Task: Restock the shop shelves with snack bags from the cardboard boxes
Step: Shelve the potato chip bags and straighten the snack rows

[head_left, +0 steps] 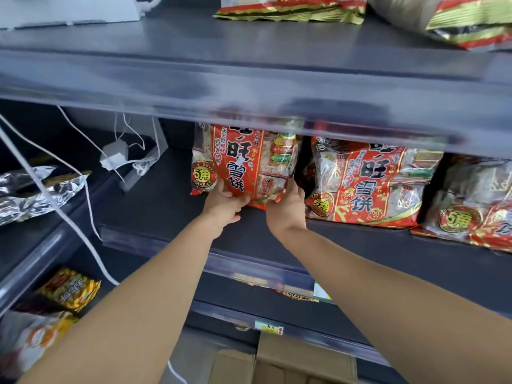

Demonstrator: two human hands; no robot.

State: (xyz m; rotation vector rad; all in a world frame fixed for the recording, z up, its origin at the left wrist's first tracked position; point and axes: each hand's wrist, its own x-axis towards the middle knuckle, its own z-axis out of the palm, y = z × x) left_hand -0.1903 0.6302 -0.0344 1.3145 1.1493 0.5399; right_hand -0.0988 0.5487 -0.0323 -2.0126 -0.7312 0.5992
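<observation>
A red snack bag (243, 159) with clear panels and a yellow price badge stands upright on the dark middle shelf (166, 206). My left hand (225, 205) grips its lower edge from below. My right hand (288, 203) holds its lower right corner. Both arms reach in under the upper shelf's front rail (249, 92), which hides the bag's top. To the right a matching bag (368, 184) leans on the same shelf, with another (476, 206) beyond it. A cardboard box (288, 361) sits on the floor below.
White cables (83, 195) and a small white adapter (115, 156) lie at the shelf's left back. Silver foil bags (33, 192) rest on the left unit, yellow bags (69, 289) lower down. Red and gold bags (291, 8) lie on the top shelf.
</observation>
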